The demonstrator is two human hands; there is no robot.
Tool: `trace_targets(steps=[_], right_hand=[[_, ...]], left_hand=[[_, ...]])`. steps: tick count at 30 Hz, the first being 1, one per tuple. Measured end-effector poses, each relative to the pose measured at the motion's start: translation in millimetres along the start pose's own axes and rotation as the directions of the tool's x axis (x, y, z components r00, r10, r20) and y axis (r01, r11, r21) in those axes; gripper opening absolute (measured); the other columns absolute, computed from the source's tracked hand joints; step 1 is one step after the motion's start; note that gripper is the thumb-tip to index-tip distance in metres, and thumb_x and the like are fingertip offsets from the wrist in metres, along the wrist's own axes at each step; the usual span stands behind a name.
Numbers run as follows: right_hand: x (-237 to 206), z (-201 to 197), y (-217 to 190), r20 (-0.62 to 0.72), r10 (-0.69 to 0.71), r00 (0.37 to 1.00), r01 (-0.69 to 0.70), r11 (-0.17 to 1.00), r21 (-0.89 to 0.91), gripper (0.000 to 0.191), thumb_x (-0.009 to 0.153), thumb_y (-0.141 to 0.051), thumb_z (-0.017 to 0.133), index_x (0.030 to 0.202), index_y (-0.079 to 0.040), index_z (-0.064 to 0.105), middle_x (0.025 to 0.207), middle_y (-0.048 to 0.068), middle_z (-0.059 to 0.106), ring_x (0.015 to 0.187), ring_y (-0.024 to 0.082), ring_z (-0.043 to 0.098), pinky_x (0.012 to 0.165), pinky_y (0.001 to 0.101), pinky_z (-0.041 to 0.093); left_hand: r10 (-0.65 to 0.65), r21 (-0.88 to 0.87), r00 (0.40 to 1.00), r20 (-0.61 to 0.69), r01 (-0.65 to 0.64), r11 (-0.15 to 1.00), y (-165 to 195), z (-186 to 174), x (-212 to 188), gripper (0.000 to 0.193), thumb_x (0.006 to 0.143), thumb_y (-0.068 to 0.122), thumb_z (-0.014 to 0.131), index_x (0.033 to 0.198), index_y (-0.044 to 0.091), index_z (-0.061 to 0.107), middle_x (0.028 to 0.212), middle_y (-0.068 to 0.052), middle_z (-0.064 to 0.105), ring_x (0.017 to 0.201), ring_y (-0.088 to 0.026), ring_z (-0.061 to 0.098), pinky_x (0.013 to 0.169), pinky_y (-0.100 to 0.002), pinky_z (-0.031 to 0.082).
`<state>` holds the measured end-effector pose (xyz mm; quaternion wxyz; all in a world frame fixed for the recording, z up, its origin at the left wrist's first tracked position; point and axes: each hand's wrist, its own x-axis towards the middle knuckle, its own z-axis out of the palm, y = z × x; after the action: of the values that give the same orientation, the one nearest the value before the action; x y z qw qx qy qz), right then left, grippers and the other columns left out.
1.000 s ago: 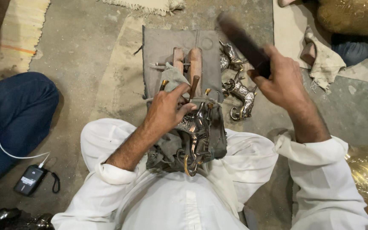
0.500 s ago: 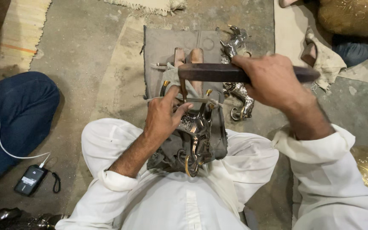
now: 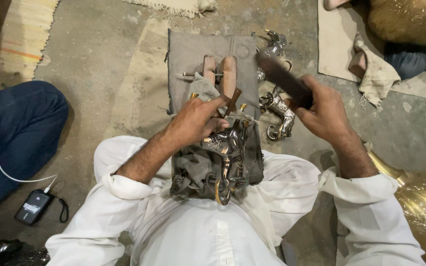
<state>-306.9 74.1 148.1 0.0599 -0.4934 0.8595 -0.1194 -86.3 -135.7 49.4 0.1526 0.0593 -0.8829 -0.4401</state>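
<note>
Metal figurine (image 3: 225, 157) lies under the gripping left hand (image 3: 198, 120); right hand (image 3: 324, 111) clutches a mallet (image 3: 284, 81).

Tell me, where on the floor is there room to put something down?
Bare concrete floor lies open between the grey cloth, the striped mat and the blue-clad leg. It is crowded around the left hand on the silver ornament, and beside the right hand with its dark tool, near silver pieces.
</note>
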Motion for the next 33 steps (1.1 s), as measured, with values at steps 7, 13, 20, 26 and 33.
trace_targets(steps=[7,13,20,26,33], right_hand=[[10,-16,-7,0.097,-0.022,0.995,0.038,0.985,-0.167,0.04,0.085,-0.015,0.074,0.124,-0.012,0.064,0.082,0.015,0.071,0.074,0.034,0.07,0.071,0.0495,0.053],[44,-24,-30,0.098,-0.031,0.995,0.055,0.963,-0.263,0.039,0.09,-0.015,0.071,0.128,-0.013,0.062,0.083,0.012,0.072,0.071,0.031,0.071,0.071,0.0462,0.055],[55,-35,-53,0.111,-0.286,0.952,0.305,0.839,-0.451,0.054,0.08,-0.008,0.074,0.132,-0.018,0.063,0.086,0.013,0.075,0.077,0.034,0.072,0.073,0.0484,0.054],[59,-37,-60,0.258,-0.203,0.945,0.309,0.815,-0.49,0.058,0.078,-0.006,0.074,0.133,-0.017,0.062,0.084,0.012,0.074,0.072,0.032,0.072,0.068,0.0473,0.055],[63,-38,-67,0.104,-0.174,0.979,0.197,0.933,-0.3,0.035,0.094,-0.014,0.073,0.127,-0.011,0.061,0.082,0.012,0.071,0.073,0.03,0.071,0.068,0.0445,0.054]], left_hand=[[0.035,-0.059,0.987,-0.155,-0.044,0.997,-2,10,-8,0.04,0.087,0.02,0.082,0.12,0.007,0.061,0.082,-0.015,0.076,0.078,-0.038,0.074,0.066,-0.046,0.054],[-0.195,-0.129,0.957,-0.214,0.17,0.977,2,21,-18,0.052,0.09,0.026,0.079,0.13,0.002,0.055,0.078,-0.017,0.076,0.068,-0.031,0.078,0.064,-0.043,0.056],[-0.157,-0.118,0.91,-0.383,0.12,0.986,15,27,-28,0.042,0.091,0.023,0.081,0.118,0.0,0.059,0.07,-0.017,0.07,0.061,-0.034,0.07,0.055,-0.043,0.05],[-0.234,-0.143,0.886,-0.401,0.192,0.971,16,30,-31,0.036,0.091,0.02,0.08,0.114,0.002,0.059,0.069,-0.016,0.072,0.057,-0.032,0.07,0.054,-0.043,0.048],[-0.205,-0.13,0.859,-0.469,0.162,0.978,16,34,-33,0.032,0.093,0.015,0.079,0.112,0.0,0.057,0.07,-0.014,0.073,0.059,-0.027,0.071,0.052,-0.04,0.048]])
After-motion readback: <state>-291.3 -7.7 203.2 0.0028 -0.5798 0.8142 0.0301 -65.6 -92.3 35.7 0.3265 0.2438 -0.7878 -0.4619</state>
